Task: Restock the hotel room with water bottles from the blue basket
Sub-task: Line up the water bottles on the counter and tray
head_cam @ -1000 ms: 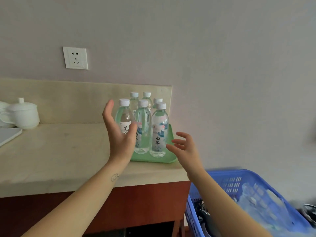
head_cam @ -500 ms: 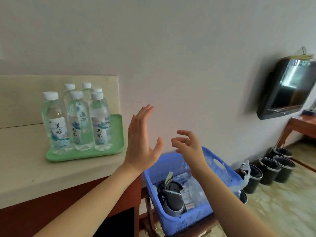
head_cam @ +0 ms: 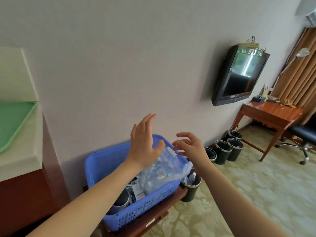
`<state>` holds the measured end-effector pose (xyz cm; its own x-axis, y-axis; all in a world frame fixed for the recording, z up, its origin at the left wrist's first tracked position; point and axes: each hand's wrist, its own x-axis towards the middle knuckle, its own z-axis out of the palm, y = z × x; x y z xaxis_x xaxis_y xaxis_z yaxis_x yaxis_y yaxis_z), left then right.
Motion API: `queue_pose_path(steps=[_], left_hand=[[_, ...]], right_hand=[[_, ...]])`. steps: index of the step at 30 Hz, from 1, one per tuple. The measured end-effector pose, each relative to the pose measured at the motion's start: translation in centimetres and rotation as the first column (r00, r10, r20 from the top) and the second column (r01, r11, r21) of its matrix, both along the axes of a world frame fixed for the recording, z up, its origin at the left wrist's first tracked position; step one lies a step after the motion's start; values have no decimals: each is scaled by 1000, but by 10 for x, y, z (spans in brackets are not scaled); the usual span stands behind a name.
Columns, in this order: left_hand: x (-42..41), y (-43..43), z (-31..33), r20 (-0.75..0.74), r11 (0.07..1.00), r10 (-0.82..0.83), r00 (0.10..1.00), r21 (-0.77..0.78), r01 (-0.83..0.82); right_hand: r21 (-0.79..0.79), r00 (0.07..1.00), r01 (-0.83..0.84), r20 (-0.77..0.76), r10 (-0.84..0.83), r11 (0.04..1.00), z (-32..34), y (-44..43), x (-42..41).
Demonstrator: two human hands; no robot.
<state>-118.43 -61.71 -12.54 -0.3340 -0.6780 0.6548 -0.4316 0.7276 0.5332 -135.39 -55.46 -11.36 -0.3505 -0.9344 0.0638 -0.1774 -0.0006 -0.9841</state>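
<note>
Both hands are leaving the tray (head_cam: 15,124), now sliding to the left edge, and are arriving over the basket (head_cam: 100,166). My left hand (head_cam: 144,146) is hovering flat above it, fingers straight and close together, thumb out. My right hand (head_cam: 192,147) is hanging just beside it, fingers spread and loosely curled, holding nothing. Below them, bottles (head_cam: 159,170) in clear wrap are lying in the basket next to a dark container (head_cam: 120,201). Print on a small carton (head_cam: 138,189) is showing too blurred to read.

Both empty hands, left hand (head_cam: 143,147) and right hand (head_cam: 191,147), hover above the blue basket (head_cam: 100,166).
</note>
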Motion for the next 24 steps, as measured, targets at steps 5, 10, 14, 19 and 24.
queue_pose_path(steps=[5, 10, 14, 19, 24], left_hand=[[-54, -20, -30, 11, 983, 69, 998, 168, -70], [-72, -42, -75, 243, 931, 76, 967, 331, -156], [-70, -70, -108, 433, 866, -10, 901, 455, -209], [-77, -118, -135, 485, 800, -79, 871, 553, -235], [-97, -157, -157, 488, 762, -155, 859, 613, -210]], right_hand=[[52, 999, 37, -14, -36, 998, -22, -10, -67], [148, 1000, -1, -19, 4, 989, -56, -38, -95], [231, 997, -45, -46, 57, 972, -83, -70, -98], [292, 991, -89, -73, 115, 952, -108, -119, -106], [380, 977, -100, -138, 163, 919, -139, -163, -119]])
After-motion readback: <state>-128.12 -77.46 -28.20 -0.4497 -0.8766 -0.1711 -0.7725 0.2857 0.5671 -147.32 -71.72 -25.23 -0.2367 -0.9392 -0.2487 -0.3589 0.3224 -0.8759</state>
